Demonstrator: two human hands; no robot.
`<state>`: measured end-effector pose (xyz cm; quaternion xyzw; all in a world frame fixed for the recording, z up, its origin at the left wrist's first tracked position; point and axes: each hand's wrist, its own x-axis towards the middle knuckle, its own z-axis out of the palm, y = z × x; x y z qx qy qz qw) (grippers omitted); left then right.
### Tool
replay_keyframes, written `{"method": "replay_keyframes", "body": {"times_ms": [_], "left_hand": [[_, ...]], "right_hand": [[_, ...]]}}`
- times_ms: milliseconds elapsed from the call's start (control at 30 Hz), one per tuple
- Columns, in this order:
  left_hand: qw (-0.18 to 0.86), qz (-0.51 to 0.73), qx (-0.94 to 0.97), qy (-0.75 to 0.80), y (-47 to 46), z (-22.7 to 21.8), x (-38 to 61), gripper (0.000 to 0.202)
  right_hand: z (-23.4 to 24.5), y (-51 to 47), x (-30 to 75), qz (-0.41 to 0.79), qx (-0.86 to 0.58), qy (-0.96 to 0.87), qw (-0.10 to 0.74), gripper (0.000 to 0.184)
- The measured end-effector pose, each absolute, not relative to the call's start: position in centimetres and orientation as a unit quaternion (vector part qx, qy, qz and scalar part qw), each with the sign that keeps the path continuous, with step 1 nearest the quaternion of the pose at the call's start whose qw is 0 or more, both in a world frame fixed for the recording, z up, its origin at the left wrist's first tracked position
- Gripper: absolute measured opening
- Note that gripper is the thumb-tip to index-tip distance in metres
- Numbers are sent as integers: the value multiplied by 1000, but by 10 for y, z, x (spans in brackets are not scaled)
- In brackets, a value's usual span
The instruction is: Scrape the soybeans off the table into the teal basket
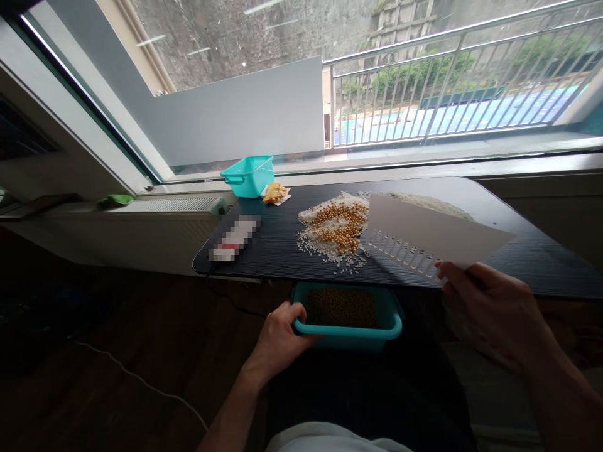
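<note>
My left hand [279, 339] grips the left rim of a teal bin [391, 326] held just below the table's front edge; the bin holds yellow-brown beans [342, 306]. My right hand [490, 307] is closed on the corner of a white slotted card [424, 233], which stands tilted on the dark table [282, 251]. Left of the card lies a heap of white rice mixed with yellow beans [336, 227]. More rice [433, 202] shows behind the card.
A second teal bin [249, 174] stands at the table's back left, with a yellow snack packet [276, 192] beside it. A blurred white and red object [234, 237] lies on the left end. A radiator [174, 204], window and railing lie beyond. A cable [141, 380] crosses the floor.
</note>
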<state>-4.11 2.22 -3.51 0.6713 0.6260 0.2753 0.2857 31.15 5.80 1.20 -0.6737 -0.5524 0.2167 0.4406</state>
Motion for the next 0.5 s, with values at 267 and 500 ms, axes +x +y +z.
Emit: {"method": "replay_keyframes", "body": {"times_ms": [267, 500], "left_hand": [[291, 277, 667, 627, 22, -33, -41, 26], [288, 278, 668, 627, 22, -34, -41, 26]], "right_hand": [[26, 67, 288, 239, -664, -541, 457, 41], [23, 72, 279, 231, -650, -578, 435, 41]]}}
